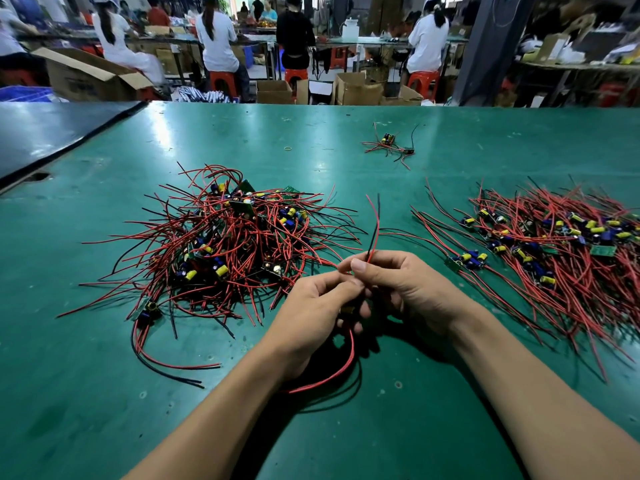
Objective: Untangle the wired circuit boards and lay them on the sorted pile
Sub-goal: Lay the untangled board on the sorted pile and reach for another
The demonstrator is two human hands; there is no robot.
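A tangled heap of small circuit boards with red and black wires (228, 244) lies left of centre on the green table (86, 393). On the right, the sorted pile (554, 251) spreads in rough rows. Between them, my left hand (311, 317) and my right hand (408, 289) meet over one wired board (346, 310), mostly hidden between the fingers. My right thumb and fingers pinch its red and black wires (374, 230), which stick upward. More of its wires (332, 375) loop down below my left hand onto the table.
A small separate bundle of wired boards (389, 145) lies farther back, near a loose rubber band (288, 148). A dark mat (52, 133) covers the table's far left corner. Beyond the far edge sit seated workers, cardboard boxes and red stools.
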